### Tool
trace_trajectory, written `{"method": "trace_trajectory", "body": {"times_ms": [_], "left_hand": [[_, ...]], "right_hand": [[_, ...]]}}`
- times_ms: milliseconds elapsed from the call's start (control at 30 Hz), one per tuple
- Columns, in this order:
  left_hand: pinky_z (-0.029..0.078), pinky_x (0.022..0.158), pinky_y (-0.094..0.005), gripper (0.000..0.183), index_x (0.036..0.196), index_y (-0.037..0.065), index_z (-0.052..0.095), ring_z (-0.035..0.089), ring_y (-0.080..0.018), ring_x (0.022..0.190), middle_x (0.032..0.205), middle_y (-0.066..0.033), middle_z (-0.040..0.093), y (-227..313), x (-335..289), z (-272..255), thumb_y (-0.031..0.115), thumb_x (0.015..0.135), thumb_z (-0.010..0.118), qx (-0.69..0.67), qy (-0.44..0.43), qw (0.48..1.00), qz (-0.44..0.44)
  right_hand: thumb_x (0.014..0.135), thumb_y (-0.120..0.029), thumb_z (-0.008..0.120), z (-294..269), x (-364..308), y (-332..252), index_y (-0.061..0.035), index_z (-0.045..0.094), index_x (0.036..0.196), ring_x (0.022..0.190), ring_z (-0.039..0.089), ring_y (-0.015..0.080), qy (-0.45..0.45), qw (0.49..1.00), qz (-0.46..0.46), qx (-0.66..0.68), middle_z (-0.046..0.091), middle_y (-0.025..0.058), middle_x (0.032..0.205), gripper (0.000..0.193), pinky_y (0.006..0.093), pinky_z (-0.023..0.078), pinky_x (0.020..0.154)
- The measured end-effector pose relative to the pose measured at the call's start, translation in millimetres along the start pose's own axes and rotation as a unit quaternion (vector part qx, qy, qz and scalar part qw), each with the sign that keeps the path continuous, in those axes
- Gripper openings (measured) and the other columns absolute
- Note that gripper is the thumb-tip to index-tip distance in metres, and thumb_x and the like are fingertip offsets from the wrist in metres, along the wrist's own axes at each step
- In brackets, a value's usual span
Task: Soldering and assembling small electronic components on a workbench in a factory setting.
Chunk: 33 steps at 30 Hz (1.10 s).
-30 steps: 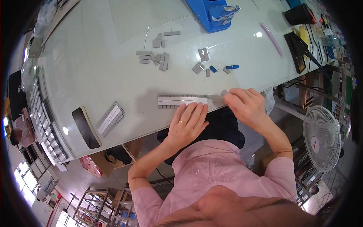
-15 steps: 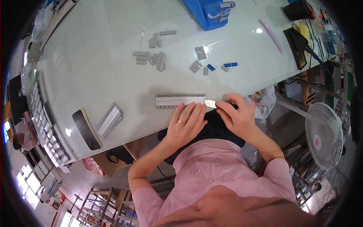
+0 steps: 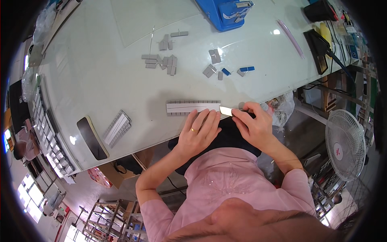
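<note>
A row of small grey blocks under a white strip (image 3: 177, 107) lies near the table's front edge. A thin dark line runs along the strip. My left hand (image 3: 200, 130) lies with its fingers stretched out, the tips pressing on the strip's right part. In my right hand (image 3: 254, 122) is a knife with a broad, shiny blade (image 3: 226, 111), pinched between thumb and fingers. Its blade points left, at the right end of the strip. Most of the knife's handle is hidden by my fingers.
Loose grey pieces (image 3: 171, 64) and a few blue pieces (image 3: 247, 69) lie farther back. A second strip bundle (image 3: 117, 128) and a phone (image 3: 92, 138) are at left. At the back stands a blue device (image 3: 225, 16). A fan (image 3: 345, 145) is at right, beyond the table edge.
The knife blade has shifted slightly right and now sits at the strip's right end. My left hand has stayed in nearly the same place on the strip.
</note>
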<state>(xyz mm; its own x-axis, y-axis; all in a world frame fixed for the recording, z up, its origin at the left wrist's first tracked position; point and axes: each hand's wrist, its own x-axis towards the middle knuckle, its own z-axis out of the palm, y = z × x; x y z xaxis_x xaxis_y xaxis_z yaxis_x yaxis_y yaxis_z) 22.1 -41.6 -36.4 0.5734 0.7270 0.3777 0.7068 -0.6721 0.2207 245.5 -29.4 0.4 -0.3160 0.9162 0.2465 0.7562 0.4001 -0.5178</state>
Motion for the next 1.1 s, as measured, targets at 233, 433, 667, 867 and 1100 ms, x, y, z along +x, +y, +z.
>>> {"method": "trace_trajectory", "body": {"times_ms": [233, 433, 667, 867, 1100], "left_hand": [[0.047, 0.103, -0.0470, 0.047, 0.121, 0.007, 0.068, 0.054, -0.0238, 0.121, 0.126, -0.0070, 0.060, 0, -2, 1, 0.029, 0.081, 0.077, 0.002, 0.003, 1.000, 0.000], [0.046, 0.103, -0.0471, 0.047, 0.121, 0.006, 0.068, 0.054, -0.0242, 0.121, 0.127, -0.0074, 0.060, 0, -1, 1, 0.029, 0.081, 0.077, -0.004, 0.003, 1.000, 0.003], [0.046, 0.103, -0.0471, 0.047, 0.121, 0.006, 0.068, 0.054, -0.0245, 0.121, 0.127, -0.0075, 0.060, 0, -1, 0, 0.031, 0.082, 0.077, -0.004, -0.004, 1.000, 0.002], [0.046, 0.103, -0.0471, 0.048, 0.121, 0.005, 0.068, 0.054, -0.0248, 0.121, 0.127, -0.0078, 0.060, -1, 1, -2, 0.031, 0.081, 0.076, 0.003, -0.005, 1.000, 0.002], [0.045, 0.105, -0.0481, 0.050, 0.121, 0.003, 0.068, 0.054, -0.0262, 0.121, 0.125, -0.0095, 0.061, 0, 1, -3, 0.028, 0.079, 0.077, -0.004, -0.013, 1.000, 0.004]], "right_hand": [[0.073, -0.008, 0.083, 3, 3, -1, -0.0100, 0.073, 0.102, 0.069, 0.060, 0.0206, 0.007, 1.000, -0.004, 0.006, 0.060, 0.0081, 0.096, 0.030, 0.0305, 0.049, 0.057], [0.076, -0.013, 0.080, 2, 4, -1, -0.0116, 0.072, 0.100, 0.074, 0.065, 0.0201, 0.004, 1.000, -0.010, -0.013, 0.060, 0.0071, 0.098, 0.025, 0.0302, 0.051, 0.059], [0.076, -0.013, 0.080, 8, 5, -2, -0.0124, 0.072, 0.102, 0.075, 0.065, 0.0202, 0.024, 0.999, -0.005, -0.028, 0.060, 0.0060, 0.097, 0.028, 0.0307, 0.052, 0.060], [0.075, -0.010, 0.074, -6, 19, 0, -0.0213, 0.069, 0.123, 0.074, 0.061, 0.0185, -0.050, 0.991, -0.075, -0.096, 0.058, 0.0052, 0.093, 0.049, 0.0307, 0.048, 0.060], [0.080, -0.012, 0.067, -12, 35, 10, -0.0282, 0.060, 0.137, 0.070, 0.056, 0.0177, -0.154, 0.962, -0.157, -0.160, 0.049, 0.0027, 0.090, 0.060, 0.0307, 0.047, 0.060]]}}
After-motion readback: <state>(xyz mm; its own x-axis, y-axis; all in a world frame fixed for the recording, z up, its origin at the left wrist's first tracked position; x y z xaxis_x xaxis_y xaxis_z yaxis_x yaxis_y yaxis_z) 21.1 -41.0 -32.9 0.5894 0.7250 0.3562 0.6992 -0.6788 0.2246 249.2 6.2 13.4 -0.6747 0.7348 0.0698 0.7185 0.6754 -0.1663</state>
